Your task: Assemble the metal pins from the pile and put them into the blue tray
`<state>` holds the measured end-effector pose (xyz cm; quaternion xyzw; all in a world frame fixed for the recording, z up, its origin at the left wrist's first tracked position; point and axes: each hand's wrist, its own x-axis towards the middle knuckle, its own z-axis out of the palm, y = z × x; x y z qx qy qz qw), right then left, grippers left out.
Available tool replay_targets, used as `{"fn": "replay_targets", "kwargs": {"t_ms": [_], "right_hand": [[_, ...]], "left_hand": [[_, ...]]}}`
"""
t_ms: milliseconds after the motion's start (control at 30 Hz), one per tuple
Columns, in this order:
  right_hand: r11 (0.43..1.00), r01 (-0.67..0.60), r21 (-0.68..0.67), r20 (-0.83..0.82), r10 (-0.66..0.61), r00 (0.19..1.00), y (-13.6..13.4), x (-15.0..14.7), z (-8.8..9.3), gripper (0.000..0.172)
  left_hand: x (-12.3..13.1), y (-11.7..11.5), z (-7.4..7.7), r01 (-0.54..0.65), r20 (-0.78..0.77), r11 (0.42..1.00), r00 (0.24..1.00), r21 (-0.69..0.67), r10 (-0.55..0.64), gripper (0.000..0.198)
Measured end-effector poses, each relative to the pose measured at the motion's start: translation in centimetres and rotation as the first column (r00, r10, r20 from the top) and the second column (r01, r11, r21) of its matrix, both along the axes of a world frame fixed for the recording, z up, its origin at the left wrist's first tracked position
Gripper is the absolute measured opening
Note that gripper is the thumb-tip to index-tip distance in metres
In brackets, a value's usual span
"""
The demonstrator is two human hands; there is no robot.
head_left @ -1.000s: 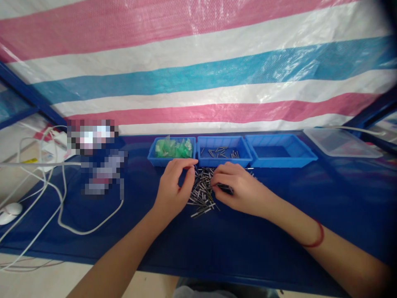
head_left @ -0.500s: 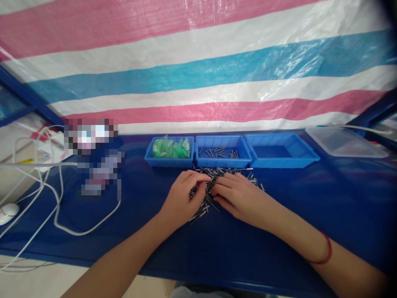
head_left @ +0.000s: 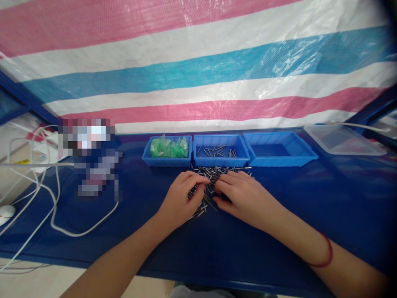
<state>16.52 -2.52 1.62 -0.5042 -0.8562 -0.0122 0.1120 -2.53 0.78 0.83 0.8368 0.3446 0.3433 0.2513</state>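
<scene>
A loose pile of thin metal pins point(head_left: 214, 174), looking like nails or blind rivets, lies on the blue table. At its left side is my left hand point(head_left: 182, 196), thumb and forefinger pinched nearly together; anything between their tips is too small to make out. My right hand point(head_left: 242, 190) reaches in from the other side with its fingers curled over the pins and its thumb apart. No held pin shows in it, though its fingertips are partly hidden. Behind the pile, a blue bin point(head_left: 221, 162) contains several similar pins.
Left of that bin, another blue bin point(head_left: 167, 162) holds green plastic packets point(head_left: 169, 147). A third blue bin point(head_left: 282, 159) and a clear plastic lid point(head_left: 344, 140) stand to the right. White cables point(head_left: 83, 234) and a white mouse point(head_left: 6, 213) occupy the table's left.
My right hand has shifted slightly on the pile, with its thumb and fingers a little further apart. My left hand keeps its pinch. The view has moved slightly.
</scene>
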Motion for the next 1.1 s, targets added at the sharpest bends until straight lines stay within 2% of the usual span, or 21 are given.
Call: {"fn": "replay_targets", "kwargs": {"t_ms": [100,200,333,500,667,833,967,1100], "right_hand": [[0.998,0.067,0.003,0.039,-0.067,0.997,-0.2,0.0,0.0,0.014],[0.997,0.081,-0.018,0.083,-0.079,0.993,-0.3,0.0,-0.2,0.012],[0.999,0.025,-0.038,0.093,-0.021,0.995,0.0,0.3,-0.2,0.009],[0.994,-0.105,-0.042,0.030,0.106,0.994,0.2,0.8,0.3,0.008],[0.992,-0.103,-0.066,-0.027,0.102,0.994,0.1,1.3,0.6,0.010],[0.984,-0.073,-0.161,0.009,0.075,0.997,0.1,1.3,0.3,0.004],[0.986,-0.082,-0.148,0.075,0.094,0.993,0.1,1.0,0.2,0.008],[0.987,-0.116,-0.108,0.042,0.121,0.992,0.2,1.0,0.3,0.003]], "left_hand": [[0.0,0.0,0.1,0.002,-0.006,1.000,1.000,-0.004,-0.002,0.019],[0.0,0.0,0.1,0.008,-0.015,1.000,1.000,-0.002,-0.008,0.018],[-0.1,0.0,-0.2,0.017,-0.067,1.000,0.998,0.019,-0.015,0.020],[0.0,-0.2,-0.6,0.074,-0.259,0.989,0.965,0.127,-0.039,0.026],[0.1,-0.3,-0.8,0.101,-0.390,0.979,0.920,0.175,-0.025,0.022],[0.0,-0.2,-1.0,0.084,-0.406,0.980,0.914,0.180,-0.004,0.020],[0.1,-0.4,-0.8,0.102,-0.401,0.982,0.916,0.156,-0.031,0.023],[0.5,-0.7,-0.9,0.108,-0.408,0.981,0.912,0.160,-0.033,0.026]]}}
